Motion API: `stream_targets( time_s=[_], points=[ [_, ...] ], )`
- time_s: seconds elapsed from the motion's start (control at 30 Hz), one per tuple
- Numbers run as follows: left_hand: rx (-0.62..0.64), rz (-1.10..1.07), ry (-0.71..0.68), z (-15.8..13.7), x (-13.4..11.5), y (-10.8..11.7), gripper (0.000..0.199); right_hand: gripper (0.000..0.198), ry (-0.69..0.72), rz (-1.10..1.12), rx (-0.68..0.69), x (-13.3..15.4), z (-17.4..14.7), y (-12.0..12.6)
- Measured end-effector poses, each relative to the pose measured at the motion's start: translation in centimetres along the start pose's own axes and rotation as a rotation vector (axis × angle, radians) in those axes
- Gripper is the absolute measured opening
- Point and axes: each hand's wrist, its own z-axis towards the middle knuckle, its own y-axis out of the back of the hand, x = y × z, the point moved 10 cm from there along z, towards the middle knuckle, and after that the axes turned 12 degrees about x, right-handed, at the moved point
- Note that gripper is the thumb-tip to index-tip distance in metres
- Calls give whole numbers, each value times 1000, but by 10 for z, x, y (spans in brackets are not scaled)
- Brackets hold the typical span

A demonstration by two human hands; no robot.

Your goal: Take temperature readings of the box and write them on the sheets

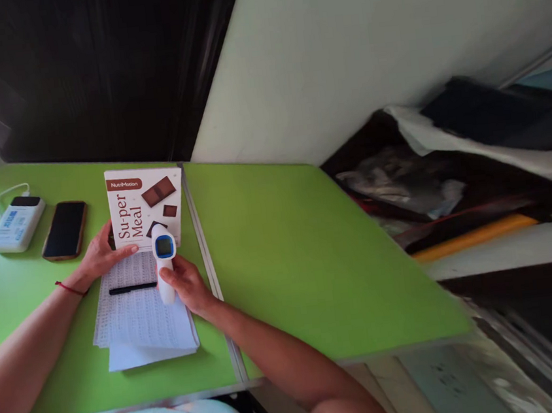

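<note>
My left hand (104,251) grips the lower left corner of a white and brown box (130,202) marked "Su-per Meal", thumb across its front. The box stands upright, its printed face toward me. Wrapped around the handle of a white infrared thermometer (166,280) is my right hand (190,284). The thermometer's blue-framed screen faces me, and its head overlaps the box's lower right part; whether they touch I cannot tell. Below both hands lie printed sheets (145,328), with a black pen (133,288) across them.
A smartphone (65,230) and a white power bank (16,224) with a cable lie at the left of the green table (311,262). A metal seam runs down the tabletop. Dark shelves (418,204) with bags and cloth stand at the right, beside a pale wall (340,62).
</note>
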Motion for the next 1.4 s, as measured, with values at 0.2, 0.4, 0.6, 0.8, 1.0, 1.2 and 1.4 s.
stream_targets(
  time_s=[0.2,0.4,0.6,0.8,1.0,1.2,1.4],
  points=[
    [-22,29,42,-1,4,1,77,45,0,25,-10,-5,1,2],
    [-11,-54,6,-1,1,-1,70,39,20,-42,-9,8,-1,5],
    [-141,62,78,-5,6,11,68,40,58,-368,-217,35,-10,57],
    [-248,243,118,-3,14,23,64,38,-143,-953,-325,46,-14,107],
    [-224,261,87,0,12,19,55,27,-336,-1244,-317,42,-16,115],
    [-267,309,125,-3,12,21,60,32,-367,-1334,-273,34,-14,116],
    [-446,317,105,-19,-10,33,77,31,7,-1365,-275,64,-15,80]
  ],
)
